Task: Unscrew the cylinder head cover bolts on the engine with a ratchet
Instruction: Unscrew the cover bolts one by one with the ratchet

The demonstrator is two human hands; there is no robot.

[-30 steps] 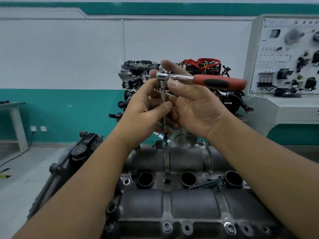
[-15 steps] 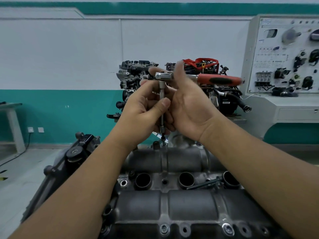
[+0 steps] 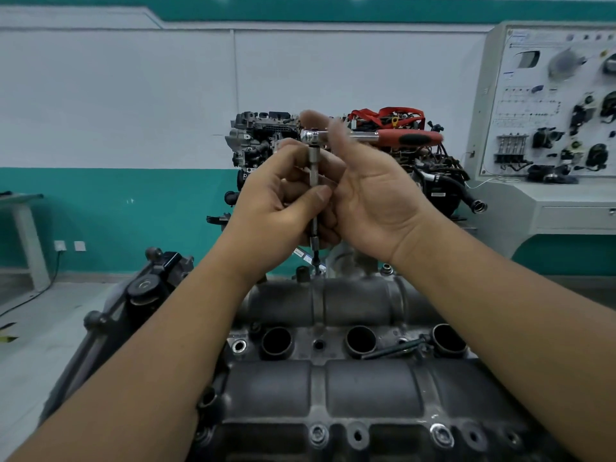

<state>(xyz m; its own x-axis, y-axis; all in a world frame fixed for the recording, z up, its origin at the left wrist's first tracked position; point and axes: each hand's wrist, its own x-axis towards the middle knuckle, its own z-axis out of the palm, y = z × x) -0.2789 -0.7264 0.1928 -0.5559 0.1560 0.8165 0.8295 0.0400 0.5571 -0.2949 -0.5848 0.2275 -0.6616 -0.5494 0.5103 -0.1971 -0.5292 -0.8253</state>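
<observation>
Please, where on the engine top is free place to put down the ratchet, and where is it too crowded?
Free: the smooth near hump of the cylinder head cover, between the round wells and the near bolt row. Crowded: the far edge, where both hands work the ratchet, and beside the right well, where a loose bolt lies.

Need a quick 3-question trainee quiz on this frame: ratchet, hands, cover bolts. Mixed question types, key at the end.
1. True or false: the ratchet handle is red and black and points toward the person's right.
2. Which hand pinches the extension bar below the ratchet head?
A. left hand
B. right hand
C. neither
3. Fill in: a loose dark bolt lies on the cylinder head cover beside the ______-most round plug well.

Key: 1 true; 2 A; 3 right
</observation>
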